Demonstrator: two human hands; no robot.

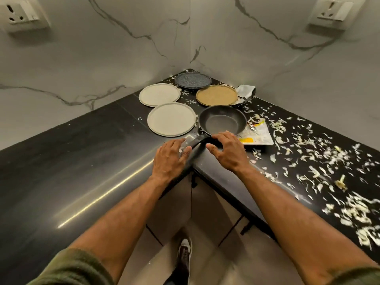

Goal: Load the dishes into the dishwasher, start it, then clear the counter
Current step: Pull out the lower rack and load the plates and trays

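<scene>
A black frying pan (223, 121) sits on the dark corner counter (86, 153), its handle (196, 149) pointing toward me over the counter's inner corner. My right hand (227, 152) curls its fingers and thumb round the handle close to the pan. My left hand (169, 159) lies flat beside the handle with straight fingers, touching a few white scraps. Behind the pan lie two pale plates (171, 119) (159, 94), a tan plate (217, 95) and a dark speckled plate (193, 80).
Shredded white vegetable scraps (320, 159) cover the right arm of the counter. A torn wrapper (258, 134) lies beside the pan and crumpled foil (245, 90) behind the tan plate. Marble walls with sockets (21, 14) (331, 12) close off the corner. Cabinet doors (181, 204) are below.
</scene>
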